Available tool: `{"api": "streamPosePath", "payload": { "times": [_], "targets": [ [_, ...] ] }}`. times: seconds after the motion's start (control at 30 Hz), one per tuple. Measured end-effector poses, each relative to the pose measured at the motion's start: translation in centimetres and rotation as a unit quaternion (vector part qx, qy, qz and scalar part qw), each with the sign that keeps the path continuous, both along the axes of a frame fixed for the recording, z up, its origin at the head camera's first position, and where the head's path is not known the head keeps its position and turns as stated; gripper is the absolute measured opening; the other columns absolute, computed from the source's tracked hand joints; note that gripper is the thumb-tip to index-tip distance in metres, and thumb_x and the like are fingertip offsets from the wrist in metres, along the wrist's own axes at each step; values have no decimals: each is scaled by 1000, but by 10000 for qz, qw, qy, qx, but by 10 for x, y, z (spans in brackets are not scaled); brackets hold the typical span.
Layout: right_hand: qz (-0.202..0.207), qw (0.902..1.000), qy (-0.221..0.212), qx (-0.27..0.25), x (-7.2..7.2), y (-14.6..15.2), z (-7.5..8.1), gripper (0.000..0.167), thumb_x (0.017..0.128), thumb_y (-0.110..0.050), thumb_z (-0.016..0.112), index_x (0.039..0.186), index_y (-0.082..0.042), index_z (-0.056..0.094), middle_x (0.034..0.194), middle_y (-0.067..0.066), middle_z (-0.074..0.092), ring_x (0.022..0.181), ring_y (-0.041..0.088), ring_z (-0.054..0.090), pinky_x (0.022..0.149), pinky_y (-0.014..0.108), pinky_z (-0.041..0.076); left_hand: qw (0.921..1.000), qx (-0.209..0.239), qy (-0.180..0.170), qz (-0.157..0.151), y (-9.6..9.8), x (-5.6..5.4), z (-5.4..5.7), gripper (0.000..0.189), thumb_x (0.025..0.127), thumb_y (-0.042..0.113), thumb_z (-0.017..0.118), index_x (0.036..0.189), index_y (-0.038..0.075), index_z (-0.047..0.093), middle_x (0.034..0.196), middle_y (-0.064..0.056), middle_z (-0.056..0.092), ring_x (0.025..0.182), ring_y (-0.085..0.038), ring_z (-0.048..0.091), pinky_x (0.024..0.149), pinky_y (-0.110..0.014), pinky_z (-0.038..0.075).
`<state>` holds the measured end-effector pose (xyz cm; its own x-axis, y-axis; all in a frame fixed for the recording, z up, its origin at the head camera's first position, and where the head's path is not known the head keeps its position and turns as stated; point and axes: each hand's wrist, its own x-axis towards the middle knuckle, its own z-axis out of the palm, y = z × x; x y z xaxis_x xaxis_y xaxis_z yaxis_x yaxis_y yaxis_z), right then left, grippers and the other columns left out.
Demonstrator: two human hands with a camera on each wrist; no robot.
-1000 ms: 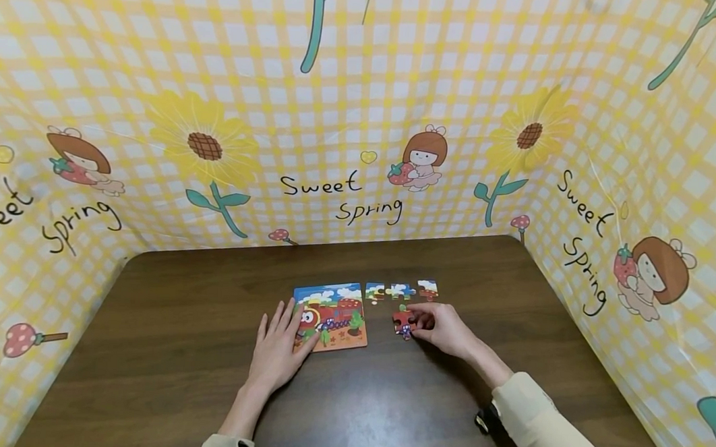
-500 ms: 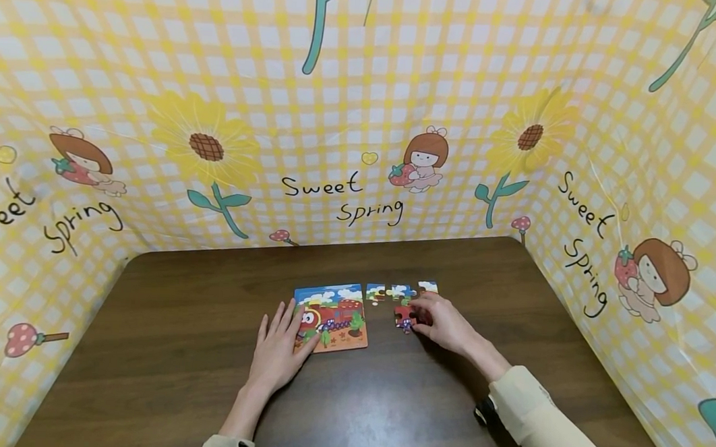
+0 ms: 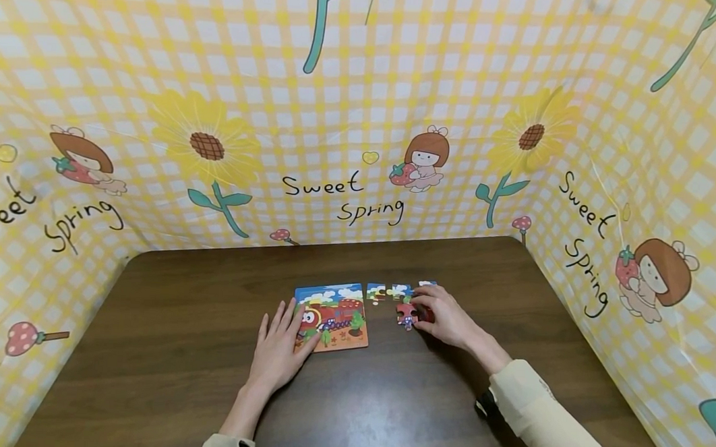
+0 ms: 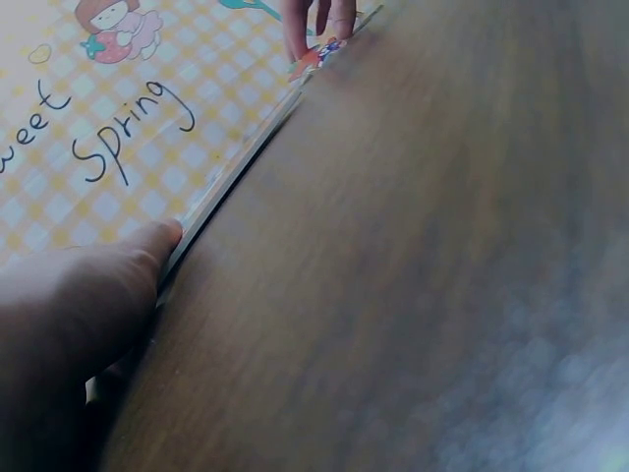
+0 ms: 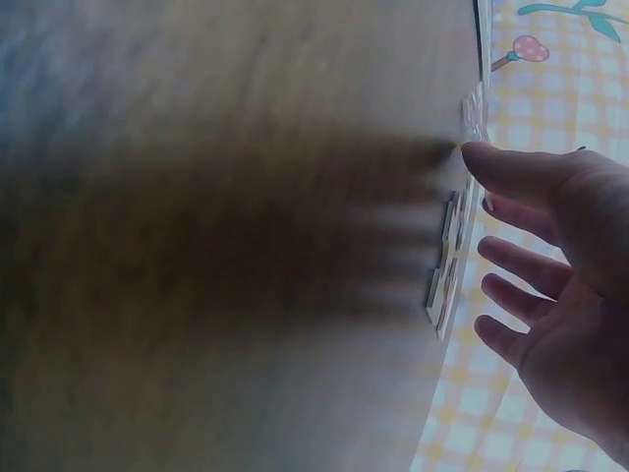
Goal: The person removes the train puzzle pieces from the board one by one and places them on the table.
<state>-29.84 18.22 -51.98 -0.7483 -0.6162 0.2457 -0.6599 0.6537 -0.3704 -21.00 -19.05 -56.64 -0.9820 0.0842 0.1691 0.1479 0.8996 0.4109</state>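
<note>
My left hand (image 3: 274,351) lies with spread, fairly straight fingers over the left side of a picture board (image 3: 346,327) showing a red cartoon train. In the left wrist view the thumb (image 4: 138,261) rests along the board's near edge. To the right of the board, my right hand (image 3: 449,318) pinches a mostly red jigsaw piece (image 3: 407,313) between thumb and fingers, close below a row of other pieces. Two sky-blue-topped pieces, one (image 3: 375,291) beside the board and another (image 3: 400,291) right of it, lie in that row.
A further piece (image 3: 428,283) at the row's right end is mostly hidden behind my right fingers. The brown wooden table (image 3: 193,350) extends all round. Yellow checked cloth (image 3: 326,134) printed with flowers and figures walls in its back and sides.
My right hand has shifted the red jigsaw piece slightly away from me, up to the row, and its fingers now cover most of the rightmost piece. The left hand stays put.
</note>
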Motion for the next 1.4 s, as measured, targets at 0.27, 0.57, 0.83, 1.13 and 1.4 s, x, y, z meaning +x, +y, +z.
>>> {"api": "streamPosePath", "payload": {
  "times": [0.27, 0.57, 0.83, 1.13, 1.4],
  "targets": [
    [-11, 10000, -15, -43, -1, 2, -3, 41, 88, -14, 86, 122, 3, 73, 140, 25, 60, 136, 44, 49, 113, 61, 40, 10000, -21, -65, 16, 0, 0, 0, 81, 103, 56, 60, 164, 8, 37, 172, -16, 24, 159, -38, 15, 125, -64, 5],
    [-156, 9998, -144, -68, 0, 2, -2, 43, 94, -20, 82, 130, 1, 71, 145, 28, 56, 139, 48, 46, 111, 70, 36, 10000, -26, -62, -3, 1, -1, 0, 80, 103, 57, 59, 163, 8, 37, 171, -17, 24, 159, -38, 15, 125, -64, 6],
    [-67, 9996, -35, -256, 0, -23, 8, 46, 96, -14, 78, 136, 5, 65, 140, 24, 61, 132, 41, 54, 109, 62, 44, 10000, 24, 41, -27, 1, -1, 1, 77, 103, 55, 60, 162, 10, 41, 171, -16, 27, 159, -38, 17, 125, -64, 8],
    [136, 9954, -777, -545, 3, -64, 19, 49, 102, -17, 71, 146, 2, 58, 146, 19, 59, 139, 37, 51, 114, 54, 42, 9999, 81, 99, -40, 0, -1, 0, 74, 103, 55, 61, 161, 13, 44, 171, -17, 27, 159, -38, 17, 124, -65, 7],
    [564, 9922, -964, -557, 1, -110, 16, 48, 104, -17, 68, 148, 0, 57, 145, 15, 61, 136, 32, 56, 113, 49, 45, 9998, 110, 123, -75, 1, 0, 1, 65, 103, 54, 60, 158, 22, 51, 171, -17, 27, 159, -38, 17, 124, -64, 7]
  ]
}}
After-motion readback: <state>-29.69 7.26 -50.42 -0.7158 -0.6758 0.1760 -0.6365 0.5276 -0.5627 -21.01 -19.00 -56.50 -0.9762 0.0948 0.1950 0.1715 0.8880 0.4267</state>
